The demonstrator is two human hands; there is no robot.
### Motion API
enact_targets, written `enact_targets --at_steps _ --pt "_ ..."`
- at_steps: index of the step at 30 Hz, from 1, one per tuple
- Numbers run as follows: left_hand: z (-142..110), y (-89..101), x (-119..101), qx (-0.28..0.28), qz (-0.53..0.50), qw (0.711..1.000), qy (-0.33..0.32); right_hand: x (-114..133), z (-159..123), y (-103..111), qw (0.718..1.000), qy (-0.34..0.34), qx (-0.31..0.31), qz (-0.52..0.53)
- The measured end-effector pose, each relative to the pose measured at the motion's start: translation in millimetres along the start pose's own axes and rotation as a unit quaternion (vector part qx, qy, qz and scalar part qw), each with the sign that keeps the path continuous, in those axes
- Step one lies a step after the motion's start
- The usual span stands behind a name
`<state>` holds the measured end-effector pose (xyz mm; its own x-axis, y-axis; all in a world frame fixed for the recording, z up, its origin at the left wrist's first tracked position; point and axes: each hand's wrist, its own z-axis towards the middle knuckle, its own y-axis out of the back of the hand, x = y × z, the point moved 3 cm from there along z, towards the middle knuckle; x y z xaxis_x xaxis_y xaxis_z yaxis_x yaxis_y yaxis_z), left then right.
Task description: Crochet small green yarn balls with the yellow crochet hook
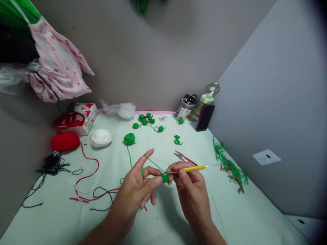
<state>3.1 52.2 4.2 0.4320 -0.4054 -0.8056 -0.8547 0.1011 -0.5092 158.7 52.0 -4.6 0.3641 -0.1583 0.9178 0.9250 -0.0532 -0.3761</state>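
Note:
Between my two hands is a small green crochet piece (165, 177). My left hand (139, 180) pinches its left side, and green yarn runs over the raised index finger. In my right hand (190, 180) is a crochet hook (194, 168) with a yellow handle, gripped like a pencil. The hook's metal tip lies at the top of the green piece. A strand leads back from the left hand towards a green yarn ball (129, 139). Thread snips (185, 158) lie just beyond the right hand.
At left are a red yarn ball (65, 141), a white yarn ball (101, 138), tangled dark yarn (52, 164) and a tissue pack (88, 117). Small green crocheted pieces (146, 119) lie at the back. A phone (205, 117) leans near a bottle (196, 110). Yarn scraps (230, 166) lie right.

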Motion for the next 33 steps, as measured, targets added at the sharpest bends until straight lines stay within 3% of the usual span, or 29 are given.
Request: enact_targets --at_steps 8,12,17,24,31,33 --pt "-4.7 -0.3 -2.4 -0.013 0.019 1.000 -0.012 9.9 -0.6 -2.7 1.000 0.013 0.021 -0.001" --pt "-6.6 -1.4 -2.5 -0.040 0.048 0.997 -0.050 13.7 -9.3 0.6 0.989 0.094 0.042 -0.108" --pt "-10.0 -2.7 -1.1 -0.115 0.109 0.982 -0.097 18.0 -21.7 -1.6 0.941 0.229 0.070 -0.239" --pt "-10.2 -2.9 1.3 -0.116 0.111 0.982 -0.105 20.2 -19.0 -3.0 0.948 0.203 0.029 -0.244" --pt "-10.2 0.9 11.0 -0.120 0.120 0.976 -0.137 21.5 -17.7 -4.2 0.930 0.262 0.059 -0.252" --pt "-10.4 0.2 11.2 -0.123 0.108 0.978 -0.130 21.2 -19.0 -4.0 0.912 0.283 0.071 -0.288"
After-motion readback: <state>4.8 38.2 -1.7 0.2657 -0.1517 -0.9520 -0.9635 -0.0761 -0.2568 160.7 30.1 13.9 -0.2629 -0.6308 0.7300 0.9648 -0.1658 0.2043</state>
